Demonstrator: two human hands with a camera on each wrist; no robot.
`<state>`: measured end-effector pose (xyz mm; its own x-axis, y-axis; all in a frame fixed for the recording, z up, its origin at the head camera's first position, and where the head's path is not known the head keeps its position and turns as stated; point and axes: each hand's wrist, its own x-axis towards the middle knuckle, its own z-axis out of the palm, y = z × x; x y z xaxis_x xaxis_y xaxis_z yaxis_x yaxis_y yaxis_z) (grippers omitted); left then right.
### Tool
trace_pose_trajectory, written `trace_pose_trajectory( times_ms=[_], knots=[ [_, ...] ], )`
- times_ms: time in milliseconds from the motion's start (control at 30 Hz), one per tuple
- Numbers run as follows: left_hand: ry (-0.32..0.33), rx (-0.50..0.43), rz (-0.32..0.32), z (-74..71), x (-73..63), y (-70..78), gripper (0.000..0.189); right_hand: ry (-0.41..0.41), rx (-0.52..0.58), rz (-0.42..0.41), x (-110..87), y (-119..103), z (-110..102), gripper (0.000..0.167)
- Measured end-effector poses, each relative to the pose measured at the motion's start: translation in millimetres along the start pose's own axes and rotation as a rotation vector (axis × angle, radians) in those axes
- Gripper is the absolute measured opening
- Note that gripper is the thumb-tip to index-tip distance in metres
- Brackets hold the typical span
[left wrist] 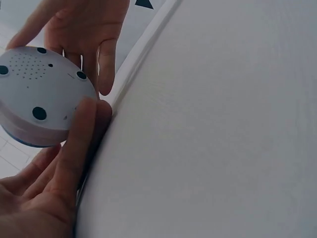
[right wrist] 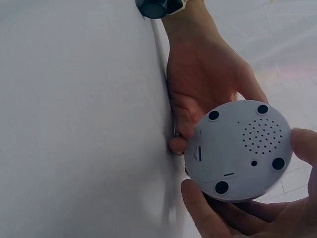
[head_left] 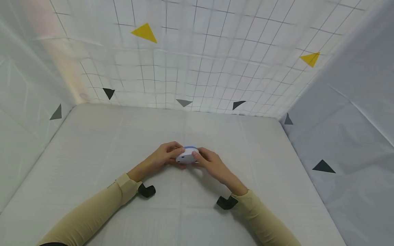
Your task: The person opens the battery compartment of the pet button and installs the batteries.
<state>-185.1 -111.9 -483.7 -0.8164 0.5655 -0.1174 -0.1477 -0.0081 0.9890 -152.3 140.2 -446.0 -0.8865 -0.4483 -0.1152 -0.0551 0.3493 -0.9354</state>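
Both hands hold a round white electronic device [head_left: 187, 156] between them, just over the middle of the table. A blue edge shows on its far side in the head view. Its underside, seen in the left wrist view as a white disc [left wrist: 44, 91], has a cluster of speaker holes and several dark round feet. A slot and a cover seam show on the device [right wrist: 233, 163] in the right wrist view. My left hand [head_left: 163, 155] grips the left rim, thumb on the near side. From the right, my right hand [head_left: 212, 164] pinches the opposite rim.
A white sheet covers the table [head_left: 147, 215]. White walls stand on three sides, the back wall [head_left: 191, 58] marked with a grid and yellow and dark triangles. Dark wrist mounts [head_left: 227, 203] stick out from the beige sleeves [head_left: 92, 212].
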Motion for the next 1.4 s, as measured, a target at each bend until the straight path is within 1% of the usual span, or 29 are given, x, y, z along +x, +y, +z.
trace_pose_trajectory(
  times_ms=[100,167,267,300,400,500,567,667,800,867,933,1033,1200,1267,1400],
  knots=[
    [0.033,0.052,0.018,-2.1,0.8,-1.3,0.039,-0.009,-0.015,0.005,0.8,0.6,-2.6,0.055],
    [0.044,0.074,0.038,-3.3,1.1,-2.0,0.038,-0.014,-0.028,0.01,1.2,1.4,-4.1,0.055],
    [0.035,0.057,0.071,-4.5,1.2,-3.1,0.037,-0.017,-0.049,0.005,1.4,1.3,-5.9,0.055],
    [0.039,0.068,0.083,-5.0,1.3,-3.3,0.037,-0.011,-0.067,0.005,1.5,1.4,-6.5,0.055],
    [0.07,0.135,0.105,-6.4,1.4,-3.9,0.037,0.014,-0.121,-0.002,1.8,2.4,-7.3,0.057],
    [0.091,0.212,0.114,-7.9,1.3,-3.9,0.038,0.03,-0.127,-0.02,3.2,5.9,-7.0,0.061],
    [0.082,0.228,0.116,-8.5,1.4,-4.0,0.04,0.031,-0.105,-0.044,4.1,8.4,-5.8,0.063],
    [0.058,0.251,0.137,-9.1,2.1,-4.8,0.046,0.056,-0.122,-0.091,5.8,14.0,-3.2,0.064],
    [0.003,0.263,0.169,-9.1,3.3,-6.5,0.062,0.096,-0.246,-0.157,6.7,17.7,0.6,0.07],
    [-0.021,0.268,0.173,-9.0,3.4,-7.4,0.07,0.099,-0.301,-0.189,7.0,18.0,1.9,0.074],
    [-0.039,0.264,0.173,-8.6,3.4,-8.0,0.073,0.097,-0.337,-0.218,6.7,17.5,2.7,0.075],
    [-0.042,0.279,0.169,-8.0,3.0,-7.8,0.075,0.096,-0.359,-0.245,6.6,17.5,3.2,0.076],
    [-0.029,0.313,0.172,-7.9,2.6,-6.6,0.076,0.095,-0.368,-0.243,7.0,17.4,3.4,0.073],
    [-0.017,0.34,0.177,-7.8,2.2,-5.6,0.076,0.1,-0.38,-0.243,7.3,17.6,3.7,0.072],
    [0.009,0.43,0.191,-8.5,1.4,-5.4,0.076,0.125,-0.428,-0.258,7.5,17.4,4.7,0.072]
  ],
)
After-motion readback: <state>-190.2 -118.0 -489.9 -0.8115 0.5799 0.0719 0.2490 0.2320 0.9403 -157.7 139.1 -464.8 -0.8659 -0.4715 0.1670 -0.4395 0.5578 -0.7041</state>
